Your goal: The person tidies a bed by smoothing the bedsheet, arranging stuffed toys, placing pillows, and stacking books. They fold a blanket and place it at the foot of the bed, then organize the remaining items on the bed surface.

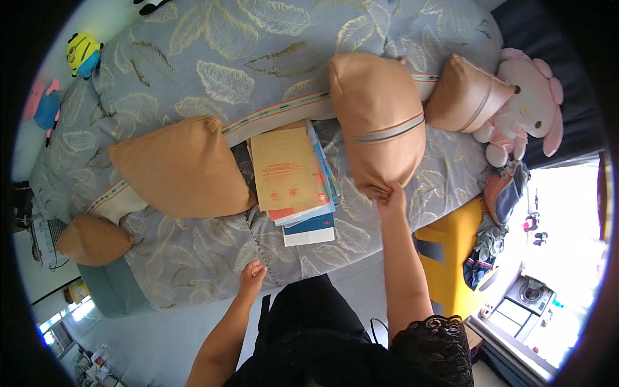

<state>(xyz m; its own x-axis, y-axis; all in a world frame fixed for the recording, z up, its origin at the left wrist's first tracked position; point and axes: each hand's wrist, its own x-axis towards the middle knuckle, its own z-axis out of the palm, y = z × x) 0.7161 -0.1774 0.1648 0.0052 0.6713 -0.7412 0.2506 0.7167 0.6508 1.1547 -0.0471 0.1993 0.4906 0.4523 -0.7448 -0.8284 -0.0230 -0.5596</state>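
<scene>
At the right of the sofa, my right hand (391,198) pinches the lower corner of a tan cushion (387,97) with a grey stripe across it. The cushion leans on the sofa back, its fabric gathered where my fingers close. Low in front of the seat edge, my left hand (253,276) hangs with its fingers curled together and nothing visible in them. Between this cushion and another tan cushion (184,168) lies a stack of papers and books, topped by a yellow-brown envelope (287,164). A blue-and-white book (311,233) sticks out at the bottom.
A grey leaf-patterned cover (213,251) spreads over the sofa. Smaller tan cushions lie at the far left (95,240) and right (469,93). A pink plush toy (522,97) sits at the right end. A yellow chair (461,242) with clothes on it stands at the right.
</scene>
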